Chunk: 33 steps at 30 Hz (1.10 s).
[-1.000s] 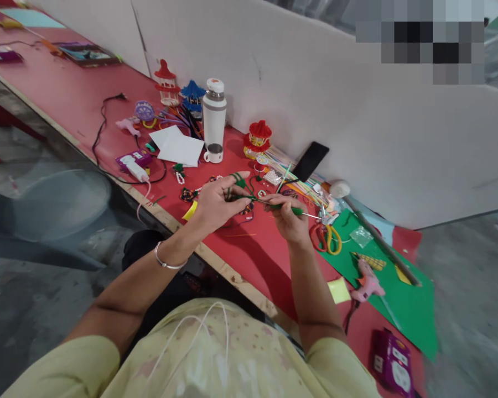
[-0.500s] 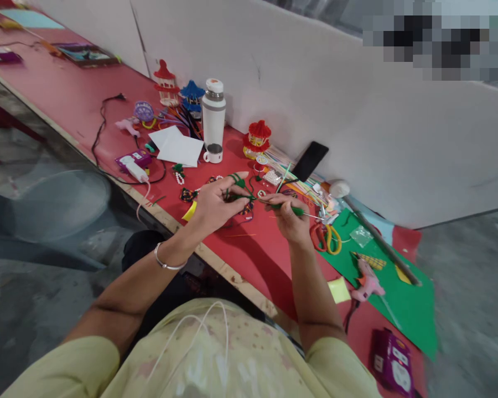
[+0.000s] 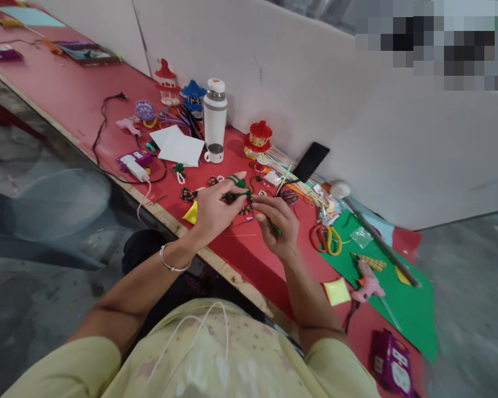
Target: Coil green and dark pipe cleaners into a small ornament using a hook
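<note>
My left hand [image 3: 216, 209] pinches a small piece of dark green yarn work [image 3: 241, 184], with strands of the yarn looped round its fingers. My right hand [image 3: 280, 224] is close on the right, its fingertips reaching to the green yarn. A crochet hook with a green handle [image 3: 275, 228] lies in its grip, mostly covered by the fingers. Under and beside my hands are multicoloured beaded yarn pieces [image 3: 188, 194] and a ball of multicoloured yarn [image 3: 290, 197].
Scissors [image 3: 327, 239] and a pink glue gun [image 3: 367, 282] lie to the right, by a green sheet [image 3: 415, 312]. A white flask [image 3: 214, 121], a phone [image 3: 311, 161] and small red lantern-like models [image 3: 259, 137] stand or lie along the partition.
My right hand has turned and shifted slightly left, its fingers now stretched toward the yarn. The hook, earlier held crosswise with its metal shaft showing, is now mostly hidden in that hand.
</note>
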Each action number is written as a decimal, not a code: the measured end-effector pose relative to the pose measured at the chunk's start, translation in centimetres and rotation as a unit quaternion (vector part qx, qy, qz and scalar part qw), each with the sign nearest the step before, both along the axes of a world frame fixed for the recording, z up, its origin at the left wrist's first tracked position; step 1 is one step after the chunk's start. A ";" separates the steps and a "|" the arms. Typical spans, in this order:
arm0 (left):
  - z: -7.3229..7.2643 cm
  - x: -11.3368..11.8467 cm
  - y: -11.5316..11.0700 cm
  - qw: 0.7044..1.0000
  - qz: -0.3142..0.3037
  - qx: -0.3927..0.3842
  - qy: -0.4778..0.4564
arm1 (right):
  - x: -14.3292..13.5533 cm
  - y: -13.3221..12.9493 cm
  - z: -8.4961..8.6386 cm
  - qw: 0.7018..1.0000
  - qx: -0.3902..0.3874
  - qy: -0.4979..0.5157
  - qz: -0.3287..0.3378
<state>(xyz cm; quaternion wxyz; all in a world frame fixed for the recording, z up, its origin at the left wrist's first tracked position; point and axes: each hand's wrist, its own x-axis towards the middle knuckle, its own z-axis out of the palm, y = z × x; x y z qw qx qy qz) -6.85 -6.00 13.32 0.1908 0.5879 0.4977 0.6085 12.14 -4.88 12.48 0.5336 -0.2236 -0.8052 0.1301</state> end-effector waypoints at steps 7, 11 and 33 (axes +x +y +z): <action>-0.8 0.2 0.1 0.998 -0.009 0.008 -0.056 | -0.5 -0.4 0.0 0.999 -0.026 0.017 -0.027; -0.8 0.2 0.5 0.985 -0.049 -0.065 -0.150 | -0.7 -0.5 -0.2 0.998 0.044 -0.009 -0.052; 1.3 0.3 0.0 0.860 -0.202 -0.220 -0.414 | -0.6 0.6 -2.0 0.988 0.122 -0.014 -0.092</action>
